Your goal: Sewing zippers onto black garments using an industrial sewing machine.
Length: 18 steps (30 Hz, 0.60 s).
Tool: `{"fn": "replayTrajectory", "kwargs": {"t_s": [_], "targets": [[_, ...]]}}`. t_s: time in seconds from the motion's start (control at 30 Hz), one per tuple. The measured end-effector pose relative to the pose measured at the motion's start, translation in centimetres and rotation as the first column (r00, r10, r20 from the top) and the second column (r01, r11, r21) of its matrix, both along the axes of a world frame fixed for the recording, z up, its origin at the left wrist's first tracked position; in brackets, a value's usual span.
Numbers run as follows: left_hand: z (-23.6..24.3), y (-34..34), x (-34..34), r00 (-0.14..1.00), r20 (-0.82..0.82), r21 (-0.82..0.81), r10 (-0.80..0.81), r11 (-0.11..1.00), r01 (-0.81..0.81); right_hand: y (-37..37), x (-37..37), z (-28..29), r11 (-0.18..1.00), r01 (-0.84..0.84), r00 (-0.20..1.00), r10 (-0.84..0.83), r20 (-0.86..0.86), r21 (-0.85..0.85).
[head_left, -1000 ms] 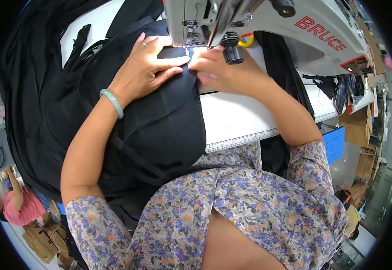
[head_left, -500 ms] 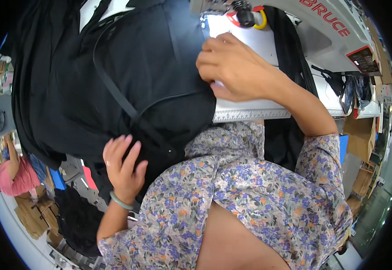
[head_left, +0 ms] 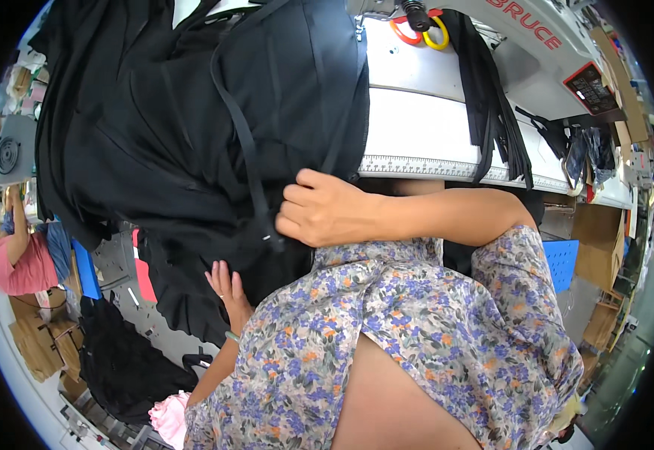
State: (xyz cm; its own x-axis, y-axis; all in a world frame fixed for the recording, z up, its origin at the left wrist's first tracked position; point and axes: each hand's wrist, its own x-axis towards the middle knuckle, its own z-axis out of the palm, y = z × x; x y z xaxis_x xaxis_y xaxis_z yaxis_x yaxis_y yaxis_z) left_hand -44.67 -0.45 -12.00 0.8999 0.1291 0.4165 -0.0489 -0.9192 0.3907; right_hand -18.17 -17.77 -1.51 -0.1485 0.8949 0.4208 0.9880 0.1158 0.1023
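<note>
A large black garment (head_left: 154, 150) with narrow tapes or straps on it spreads over the left part of the sewing table and hangs over the front edge. My right hand (head_left: 323, 210) is closed over its near part, fingers curled into the cloth; their tips are hidden. Beside it, a dark strap (head_left: 248, 154) runs down the garment. Lower and to the left, my left hand (head_left: 231, 291) has its fingers stretched out against the hanging black cloth, its palm partly hidden by my floral top.
A white sewing machine (head_left: 537, 37) stands at the upper right, scissors (head_left: 436, 34) with red and yellow handles beneath it. Black strips (head_left: 488, 105) hang over the table's ruler edge (head_left: 417, 166). Cardboard boxes (head_left: 595, 232) stand at right; a co-worker in pink (head_left: 19, 259) is far left.
My right hand has come down and left from the garment's upper edge to its near part. My left hand has dropped lower. The view has shifted slightly, baring more white tabletop.
</note>
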Motion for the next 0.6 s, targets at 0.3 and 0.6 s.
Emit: {"fn": "replayTrajectory", "kwargs": {"t_s": [0.3,0.6], "targets": [[-1.6,-0.6,10.4,0.558,-0.573,0.192,0.600,0.761,-0.620,3.0,4.6,10.7,0.584,0.461,0.793,0.067,-0.606,0.668],[-1.9,0.5,16.3,0.876,-0.166,-0.155,0.453,0.865,-0.477,4.0,6.3,11.2,0.481,0.546,0.732,0.124,-0.670,0.685]]}}
